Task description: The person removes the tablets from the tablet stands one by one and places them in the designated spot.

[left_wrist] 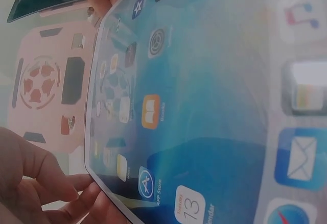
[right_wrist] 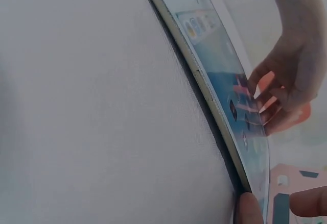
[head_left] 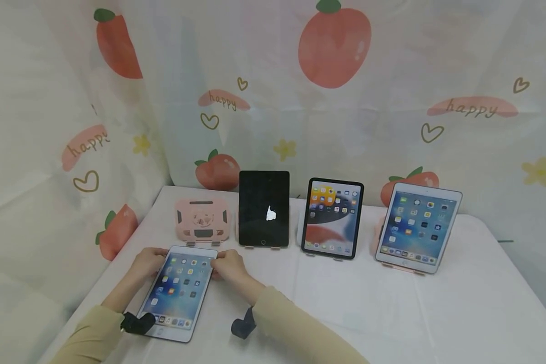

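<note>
A white-framed tablet (head_left: 175,293) with a lit home screen of app icons lies over the white cloth, long side pointing away from the person. At its far left corner, the left hand (head_left: 150,260) holds the edge with bent fingers. Opposite it, the right hand (head_left: 232,267) pinches the far right corner. In the right wrist view the right thumb (right_wrist: 250,208) sits on the tablet's edge, close over the cloth. Just beyond the tablet stands a pink tablet stand (head_left: 202,220) with cut-outs, one a football pattern that shows in the left wrist view.
Along the back stand a black-screened tablet (head_left: 264,202) with a white logo, a black-framed lit tablet (head_left: 332,220) and a white-framed lit tablet (head_left: 418,227), each on a stand. A printed curtain (head_left: 336,126) closes off the back and left side of the table (head_left: 346,313).
</note>
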### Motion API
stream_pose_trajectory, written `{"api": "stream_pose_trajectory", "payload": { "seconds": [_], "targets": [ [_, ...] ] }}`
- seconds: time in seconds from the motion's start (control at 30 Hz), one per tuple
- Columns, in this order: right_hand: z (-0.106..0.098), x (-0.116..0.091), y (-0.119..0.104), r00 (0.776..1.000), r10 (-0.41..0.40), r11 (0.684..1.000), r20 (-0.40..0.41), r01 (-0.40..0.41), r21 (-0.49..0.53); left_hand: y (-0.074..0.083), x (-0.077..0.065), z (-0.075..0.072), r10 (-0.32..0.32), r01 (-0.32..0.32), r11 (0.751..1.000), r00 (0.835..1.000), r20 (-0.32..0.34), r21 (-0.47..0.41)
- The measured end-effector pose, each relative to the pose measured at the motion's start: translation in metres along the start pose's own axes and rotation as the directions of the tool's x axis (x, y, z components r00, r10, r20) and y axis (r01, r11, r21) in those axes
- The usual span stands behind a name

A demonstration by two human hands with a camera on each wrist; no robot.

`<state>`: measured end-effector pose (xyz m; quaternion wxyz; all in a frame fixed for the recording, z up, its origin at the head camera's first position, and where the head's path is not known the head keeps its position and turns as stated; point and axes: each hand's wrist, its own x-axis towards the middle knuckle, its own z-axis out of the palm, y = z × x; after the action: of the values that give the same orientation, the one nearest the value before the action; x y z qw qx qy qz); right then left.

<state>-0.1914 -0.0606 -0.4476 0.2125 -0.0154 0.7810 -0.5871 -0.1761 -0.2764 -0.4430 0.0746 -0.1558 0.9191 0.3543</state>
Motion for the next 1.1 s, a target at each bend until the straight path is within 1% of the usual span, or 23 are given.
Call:
{"api": "stream_pose_trajectory", "payload": {
  "seconds": [0.1, 0.23, 0.37, 0.47, 0.57, 0.67, 0.77, 0.87, 0.93, 1.1],
  "targets": [
    [-0.002, -0.001, -0.003, 1.000, -0.003, 0.999, 0.003, 0.003, -0.043, 0.000, -0.001, 0.000, 0.008, -0.008, 1.000, 1.000, 0.001, -0.008],
    [-0.005, -0.002, -0.007, 1.000, 0.001, 0.997, 0.031, 0.002, -0.083, 0.003, -0.001, -0.001, 0.011, -0.011, 1.000, 1.000, 0.013, -0.010],
    [-0.008, -0.004, -0.008, 0.998, 0.017, 0.997, 0.058, -0.013, -0.070, 0.004, 0.000, -0.001, 0.011, -0.011, 1.000, 1.000, 0.020, -0.001],
    [-0.010, -0.005, -0.006, 0.997, 0.011, 0.999, 0.071, -0.007, -0.050, 0.002, 0.001, 0.000, 0.019, -0.019, 1.000, 1.000, 0.008, 0.011],
    [-0.013, -0.006, -0.002, 0.997, -0.006, 0.999, 0.078, 0.009, -0.042, -0.001, 0.000, 0.003, 0.037, -0.037, 0.999, 0.999, -0.020, 0.018],
    [-0.018, -0.006, 0.002, 0.997, -0.028, 0.998, 0.079, 0.031, -0.047, -0.002, -0.004, 0.006, 0.080, -0.077, 0.996, 0.994, -0.074, 0.051],
    [-0.023, -0.006, 0.006, 0.997, -0.054, 0.997, 0.062, 0.057, -0.054, -0.001, -0.011, 0.010, 0.139, -0.123, 0.986, 0.981, -0.137, 0.116],
    [-0.028, -0.005, 0.010, 0.995, -0.088, 0.993, 0.036, 0.090, -0.075, 0.003, -0.018, 0.012, 0.185, -0.159, 0.975, 0.968, -0.172, 0.155],
    [-0.032, -0.005, 0.012, 0.994, -0.104, 0.991, 0.024, 0.106, -0.085, 0.006, -0.023, 0.014, 0.197, -0.168, 0.972, 0.965, -0.175, 0.167],
    [-0.042, -0.004, 0.018, 0.990, -0.141, 0.985, 0.002, 0.140, -0.100, 0.014, -0.029, 0.018, 0.175, -0.150, 0.978, 0.968, -0.182, 0.144]
  ]
}}
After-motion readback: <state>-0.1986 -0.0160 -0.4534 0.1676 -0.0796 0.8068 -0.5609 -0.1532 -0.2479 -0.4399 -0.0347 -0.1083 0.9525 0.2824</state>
